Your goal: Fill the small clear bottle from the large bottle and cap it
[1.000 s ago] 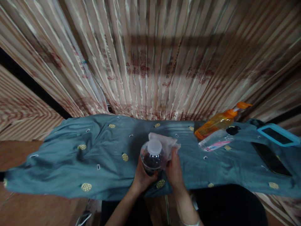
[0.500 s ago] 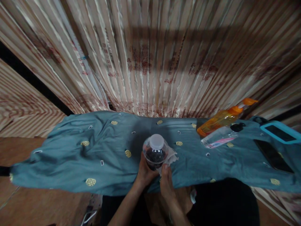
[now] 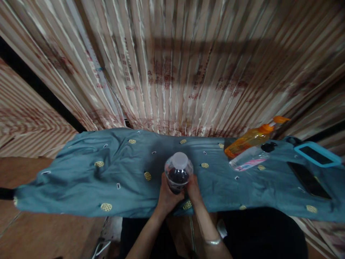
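Observation:
A clear plastic bottle [image 3: 179, 172] with a white cap and dark contents stands upright, held between both hands above the near edge of the cloth-covered table. My left hand [image 3: 167, 197] is closed around its left and near side, with the thumb across the front. Against the bottle's right side presses my right hand [image 3: 194, 189], its fingers curled out of sight behind the bottle. No tissue shows in the right hand now; if one is there, the bottle and hand hide it.
An orange pump bottle [image 3: 246, 142] and a clear bottle with a black pump [image 3: 252, 158] lie on the right. Farther right are a black phone [image 3: 308, 180] and a blue-framed device [image 3: 318, 154]. Blue-green pineapple-print cloth [image 3: 81, 180] covers the table. Striped sheeting [image 3: 175, 72] stands behind.
My right hand has moved forward along the bottle's right side. The white tissue that stuck out beside the bottle has gone from sight. My left hand keeps its hold.

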`<state>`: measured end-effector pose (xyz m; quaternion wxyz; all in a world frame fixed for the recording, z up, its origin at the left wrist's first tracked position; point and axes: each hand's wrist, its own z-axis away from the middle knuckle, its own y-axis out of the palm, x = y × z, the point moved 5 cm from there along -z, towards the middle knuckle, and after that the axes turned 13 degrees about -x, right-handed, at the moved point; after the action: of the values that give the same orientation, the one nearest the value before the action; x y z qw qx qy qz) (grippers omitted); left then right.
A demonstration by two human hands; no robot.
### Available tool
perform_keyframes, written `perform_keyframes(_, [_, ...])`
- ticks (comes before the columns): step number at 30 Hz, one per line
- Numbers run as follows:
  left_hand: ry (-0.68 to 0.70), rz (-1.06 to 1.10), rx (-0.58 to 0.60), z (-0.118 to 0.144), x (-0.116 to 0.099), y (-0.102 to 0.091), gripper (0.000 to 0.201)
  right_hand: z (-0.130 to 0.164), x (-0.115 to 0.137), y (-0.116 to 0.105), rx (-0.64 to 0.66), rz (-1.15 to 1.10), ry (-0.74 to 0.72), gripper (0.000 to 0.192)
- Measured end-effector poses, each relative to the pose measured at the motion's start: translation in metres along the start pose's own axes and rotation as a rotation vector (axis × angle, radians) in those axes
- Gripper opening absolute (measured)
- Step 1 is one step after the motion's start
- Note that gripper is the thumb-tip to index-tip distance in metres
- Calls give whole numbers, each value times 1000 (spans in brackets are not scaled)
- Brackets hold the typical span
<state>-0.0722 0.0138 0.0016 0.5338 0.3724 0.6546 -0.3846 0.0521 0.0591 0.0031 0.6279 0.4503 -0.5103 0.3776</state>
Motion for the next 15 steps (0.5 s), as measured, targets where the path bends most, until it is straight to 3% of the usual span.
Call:
perform_keyframes(4, [6,-32,-73,1,-6,1,87,19,-30,-25,-65,16,45,44])
perform_keyframes(7, [5,-53,-43,2,-7,-1,78,33,-29,-45,-102,0,40,45])
perform_keyframes(11, [69,-52,98,9,-13,-1,69,40,12,-54,-50,-44,-10,47])
perform_keyframes(15, [110,-73,210,15,-19,2,71,24,57,-41,92,-71,-33,43])
